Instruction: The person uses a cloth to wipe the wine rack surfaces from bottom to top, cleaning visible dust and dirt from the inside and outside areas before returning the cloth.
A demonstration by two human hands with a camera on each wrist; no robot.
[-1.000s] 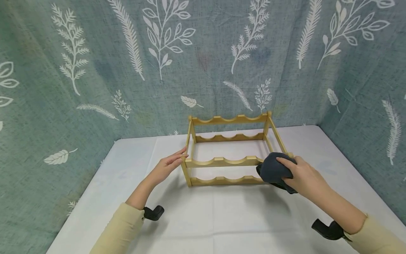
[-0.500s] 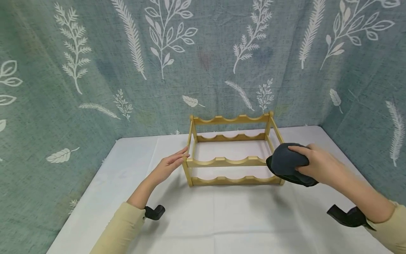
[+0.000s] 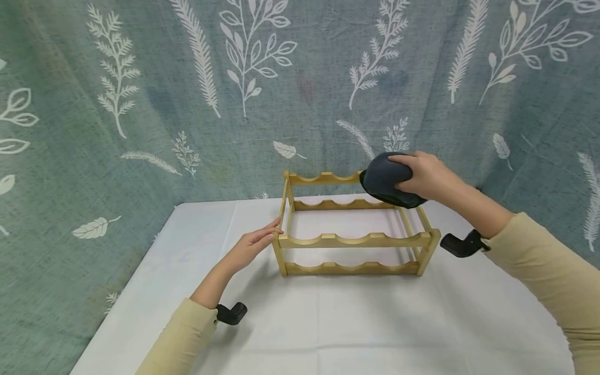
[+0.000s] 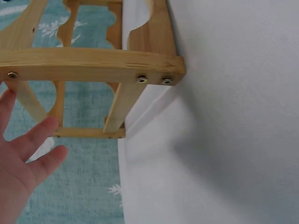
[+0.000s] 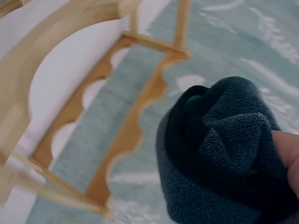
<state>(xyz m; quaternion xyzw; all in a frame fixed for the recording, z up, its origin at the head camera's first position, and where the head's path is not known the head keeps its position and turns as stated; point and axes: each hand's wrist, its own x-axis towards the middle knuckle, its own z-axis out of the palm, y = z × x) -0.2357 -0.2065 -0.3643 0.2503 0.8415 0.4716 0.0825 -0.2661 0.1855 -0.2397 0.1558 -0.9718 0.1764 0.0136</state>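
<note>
A two-level wooden bottle rack (image 3: 328,241) with scalloped rails stands on the white table. My left hand (image 3: 255,246) rests its straight fingers at the rack's near left upper corner. In the left wrist view, spread fingers (image 4: 39,135) lie beside the rack's end frame (image 4: 93,65). My right hand (image 3: 428,175) grips a bunched, fuzzy dark blue cloth (image 3: 385,178) between thumb and fingers. The cloth overlaps the right part of the back upper rail in the head view. In the right wrist view, the folded cloth (image 5: 233,149) hides most of the hand.
The white table covering (image 3: 319,323) extends in front of the rack and to both sides. A blue-green curtain (image 3: 300,99) with white leaf prints hangs close behind the rack and along both sides. A black wrist camera mount (image 3: 461,245) sticks out below the right forearm.
My right hand has carried the cloth from the rack's front right corner, slightly right, then back and up to the rear rail. My left hand stays at the left corner.
</note>
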